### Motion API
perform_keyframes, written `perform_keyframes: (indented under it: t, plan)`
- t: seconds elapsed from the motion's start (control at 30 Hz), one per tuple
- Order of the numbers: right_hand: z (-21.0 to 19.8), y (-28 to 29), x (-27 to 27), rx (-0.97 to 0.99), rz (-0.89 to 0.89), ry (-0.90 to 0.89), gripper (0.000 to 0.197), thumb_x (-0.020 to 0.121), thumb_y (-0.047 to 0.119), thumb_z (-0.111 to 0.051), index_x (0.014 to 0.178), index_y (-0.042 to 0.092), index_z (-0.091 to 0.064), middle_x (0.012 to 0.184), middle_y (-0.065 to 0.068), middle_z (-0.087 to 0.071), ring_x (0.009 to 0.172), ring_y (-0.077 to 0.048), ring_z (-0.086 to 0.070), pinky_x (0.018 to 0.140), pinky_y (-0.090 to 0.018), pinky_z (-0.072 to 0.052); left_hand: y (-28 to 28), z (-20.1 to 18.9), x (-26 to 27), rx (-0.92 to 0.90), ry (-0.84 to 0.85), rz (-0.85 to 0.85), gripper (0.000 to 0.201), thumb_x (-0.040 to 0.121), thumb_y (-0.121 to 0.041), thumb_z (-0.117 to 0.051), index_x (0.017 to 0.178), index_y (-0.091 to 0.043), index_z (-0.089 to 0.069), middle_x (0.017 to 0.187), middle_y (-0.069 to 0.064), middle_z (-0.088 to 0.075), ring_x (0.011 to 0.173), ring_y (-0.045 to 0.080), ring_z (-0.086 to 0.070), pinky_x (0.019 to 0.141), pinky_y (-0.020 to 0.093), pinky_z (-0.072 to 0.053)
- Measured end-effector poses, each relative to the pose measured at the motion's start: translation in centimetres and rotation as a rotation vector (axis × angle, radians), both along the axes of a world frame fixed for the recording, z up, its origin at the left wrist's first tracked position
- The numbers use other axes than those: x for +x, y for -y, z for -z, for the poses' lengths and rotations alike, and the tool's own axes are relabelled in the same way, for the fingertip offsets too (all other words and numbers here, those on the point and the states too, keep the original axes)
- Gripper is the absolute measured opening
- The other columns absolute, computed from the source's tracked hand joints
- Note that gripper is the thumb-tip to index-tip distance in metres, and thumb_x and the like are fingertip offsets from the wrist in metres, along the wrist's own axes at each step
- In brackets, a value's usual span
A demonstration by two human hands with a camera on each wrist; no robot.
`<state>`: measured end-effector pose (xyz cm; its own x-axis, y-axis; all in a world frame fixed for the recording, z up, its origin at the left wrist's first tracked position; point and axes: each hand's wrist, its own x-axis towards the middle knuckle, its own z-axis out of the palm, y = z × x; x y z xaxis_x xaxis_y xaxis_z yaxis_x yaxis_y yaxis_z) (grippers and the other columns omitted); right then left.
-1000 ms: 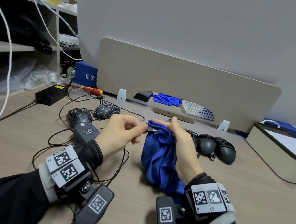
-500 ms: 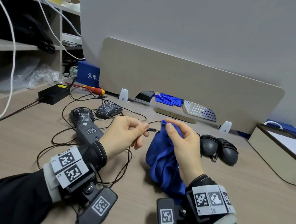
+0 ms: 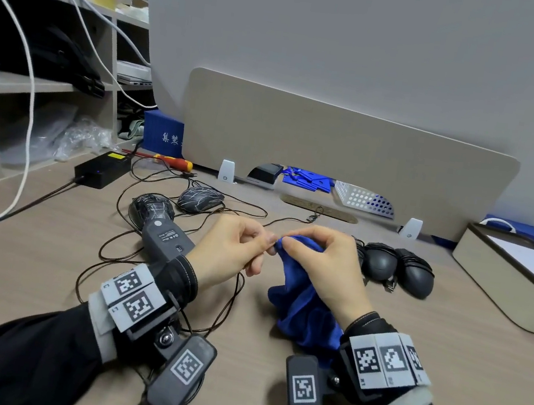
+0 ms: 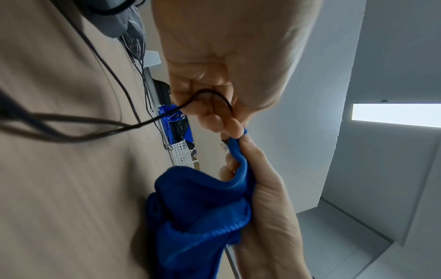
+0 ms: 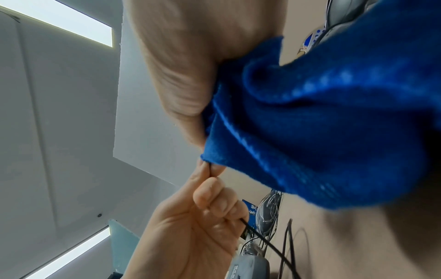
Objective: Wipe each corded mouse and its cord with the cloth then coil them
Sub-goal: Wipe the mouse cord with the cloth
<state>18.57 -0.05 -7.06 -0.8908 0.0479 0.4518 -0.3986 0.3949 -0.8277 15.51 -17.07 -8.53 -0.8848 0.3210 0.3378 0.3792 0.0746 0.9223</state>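
Left hand (image 3: 234, 249) pinches a thin black cord (image 3: 226, 303) at its fingertips; right hand (image 3: 322, 266) grips the blue cloth (image 3: 301, 308), pinched against the cord, above the table's (image 3: 43, 255) middle. Two wrapped mice (image 3: 397, 268) lie toward the right edge.

Left wrist: the cord (image 4: 95, 124) loops through curled fingers (image 4: 214, 117), meeting the cloth (image 4: 198, 217).

Right wrist: thumb and forefinger clamp the cord (image 5: 269, 243) at the cloth's (image 5: 334, 122) edge.

Both hands are raised above the worktop (image 3: 45, 238), fingertips meeting. The left hand (image 3: 229, 248) pinches a thin cord (image 4: 212, 93) between thumb and forefinger, its other fingers curled. The right hand (image 3: 325, 266) pinches the blue cloth (image 3: 303, 298) at its top, wrist bent downward.
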Motion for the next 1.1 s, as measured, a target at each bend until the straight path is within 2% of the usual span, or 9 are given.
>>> perform_keyframes:
  t: [0.13, 0.3, 0.4, 0.5, 0.63, 0.73, 0.8, 0.9, 1.1]
  plan:
    - [1.0, -1.5, -1.2, -0.025, 0.303, 0.049, 0.012, 0.078, 0.011, -0.070, 0.070, 0.020, -0.074, 0.071, 0.009, -0.072, 0.073, -0.004, -0.065, 0.071, -0.028, -0.053, 0.0, -0.2, -0.2, 0.049, 0.003, -0.080, 0.029, 0.101, -0.015, -0.054, 0.080, 0.000, -0.066, 0.045, -0.001, -0.053, 0.040, 0.010, -0.047, 0.045, 0.018, -0.041]
    - [0.2, -2.8, -1.2, -0.257, 0.280, 0.134, 0.019, 0.093, 0.009, -0.061, 0.082, 0.018, -0.072, 0.088, 0.006, -0.073, 0.077, -0.001, -0.060, 0.068, -0.010, -0.047, 0.5, 0.0, -1.0, 0.082, 0.072, -0.185, 0.031, 0.102, -0.019, -0.054, 0.080, -0.003, -0.068, 0.046, 0.000, -0.053, 0.038, 0.011, -0.046, 0.042, 0.020, -0.037]
    - [-0.2, -4.1, -1.4, 0.031, 0.167, 0.368, 0.017, 0.090, 0.001, -0.062, 0.092, 0.008, -0.077, 0.088, -0.001, -0.072, 0.079, -0.007, -0.061, 0.064, -0.004, -0.044, 0.7, -0.1, -1.4, 0.107, 0.114, -0.221, 0.032, 0.103, -0.018, -0.052, 0.078, -0.004, -0.067, 0.047, 0.000, -0.054, 0.038, 0.011, -0.047, 0.043, 0.021, -0.034]
    - [-0.4, -4.9, -1.1, 0.406, 0.148, 0.543, 0.014, 0.085, 0.003, -0.067, 0.091, 0.003, -0.079, 0.093, -0.013, -0.076, 0.078, -0.011, -0.059, 0.070, -0.019, -0.048, 0.6, -0.3, -1.3, 0.102, 0.181, -0.171, 0.030, 0.104, -0.015, -0.047, 0.084, -0.004, -0.065, 0.049, 0.000, -0.058, 0.038, 0.008, -0.052, 0.041, 0.015, -0.036]
    - [-2.5, -3.8, -0.4, 0.276, 0.196, 0.331, 0.026, 0.089, 0.013, -0.065, 0.114, 0.018, -0.072, 0.096, 0.000, -0.070, 0.067, -0.006, -0.057, 0.057, -0.019, -0.044, 0.5, -0.7, -0.5, 0.006, 0.208, -0.023, 0.024, 0.104, -0.009, -0.045, 0.093, -0.006, -0.066, 0.061, 0.003, -0.064, 0.050, 0.010, -0.060, 0.048, 0.016, -0.042]
    - [-4.0, -1.1, 0.3, 0.394, -0.075, 0.297, 0.042, 0.092, 0.022, -0.068, 0.133, 0.029, -0.059, 0.116, 0.006, -0.065, 0.086, -0.001, -0.062, 0.065, -0.012, -0.046, 0.6, -1.1, 0.2, -0.052, 0.166, 0.063, 0.020, 0.103, -0.011, -0.049, 0.094, -0.005, -0.067, 0.065, 0.004, -0.067, 0.061, 0.013, -0.064, 0.057, 0.021, -0.047]
    - [-4.3, 0.7, 0.5, 0.481, -0.200, 0.263, 0.031, 0.094, 0.022, -0.068, 0.125, 0.022, -0.066, 0.103, 0.000, -0.072, 0.076, 0.001, -0.063, 0.063, -0.011, -0.047, 0.8, -1.7, 1.0, -0.087, 0.164, 0.101, 0.020, 0.102, -0.011, -0.051, 0.089, -0.008, -0.066, 0.070, 0.007, -0.071, 0.069, 0.016, -0.068, 0.065, 0.027, -0.051]
    - [-5.1, 1.3, 0.4, 0.435, -0.120, 0.272, 0.012, 0.095, 0.016, -0.064, 0.100, 0.011, -0.074, 0.074, -0.004, -0.071, 0.060, -0.011, -0.061, 0.057, -0.023, -0.052, 1.8, -3.3, 1.5, -0.204, 0.156, 0.061, 0.016, 0.101, -0.012, -0.050, 0.095, -0.009, -0.065, 0.082, 0.006, -0.072, 0.082, 0.016, -0.066, 0.072, 0.028, -0.050]
    - [-6.0, 0.7, 0.3, 0.568, 0.062, 0.425, 0.013, 0.093, 0.010, -0.061, 0.094, 0.008, -0.074, 0.079, -0.007, -0.071, 0.048, -0.007, -0.050, 0.039, -0.016, -0.035, 8.8, -6.4, -1.6, -0.820, 0.079, -0.044, 0.041, 0.086, 0.009, -0.046, 0.111, -0.021, -0.060, 0.117, 0.003, -0.067, 0.111, 0.020, -0.061, 0.091, 0.040, -0.054]
